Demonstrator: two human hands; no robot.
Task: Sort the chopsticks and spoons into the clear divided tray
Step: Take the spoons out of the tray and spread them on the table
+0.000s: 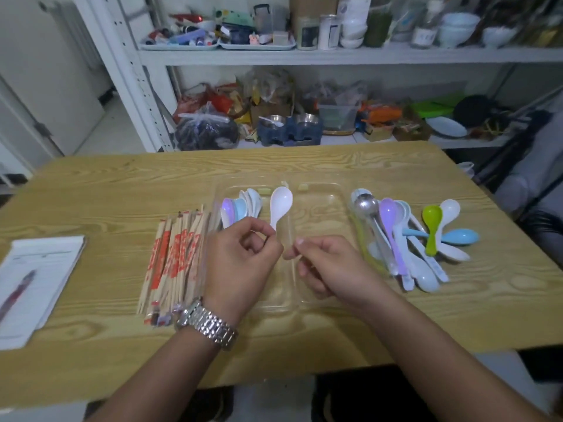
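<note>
One white plastic spoon, pinched by the left hand, points away over the clear divided tray; the right hand curls, contents unclear.

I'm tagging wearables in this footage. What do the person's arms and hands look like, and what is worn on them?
Both forearms are bare, with no sleeves in view and no gloves. The left hand has a silver metal watch with a link bracelet at its wrist. The right hand and its wrist wear nothing. No rings show on either.
</note>
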